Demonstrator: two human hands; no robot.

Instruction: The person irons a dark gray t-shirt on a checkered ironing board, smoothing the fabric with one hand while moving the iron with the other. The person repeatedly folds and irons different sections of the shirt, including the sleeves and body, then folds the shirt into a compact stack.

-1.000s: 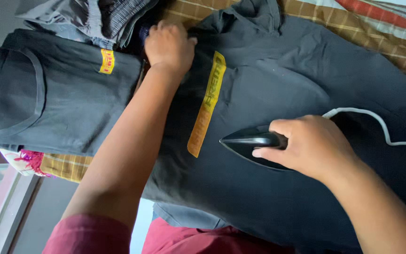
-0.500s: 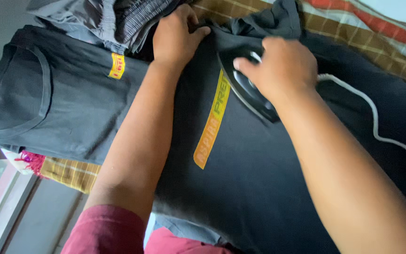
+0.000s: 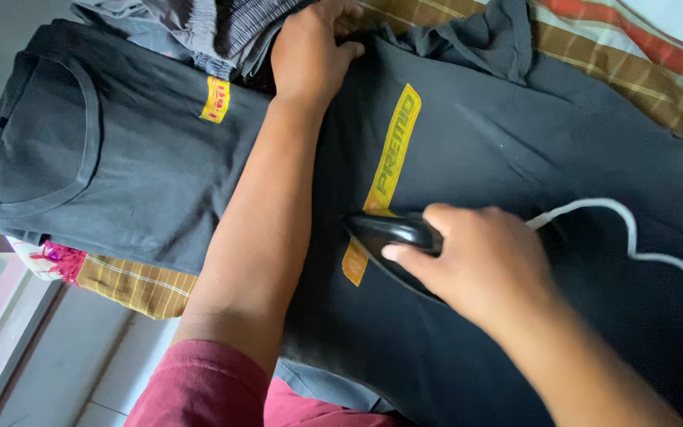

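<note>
The black iron [image 3: 393, 237] is gripped by the right hand [image 3: 476, 265], fingers closed over its handle, and rests on the dark shirt [image 3: 476, 142] beside the yellow stripe [image 3: 385, 178]. The left hand [image 3: 310, 55] is pressed flat on the shirt's upper edge. A white cord [image 3: 634, 229] trails across the fabric.

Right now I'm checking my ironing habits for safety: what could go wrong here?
The black iron sits on the yellow printed stripe of the dark T-shirt; the heat might melt or smear it. The white cord loops across the cloth beside the right hand and could snag. The left hand pins fabric ahead of the iron, so a burn is possible.
</note>
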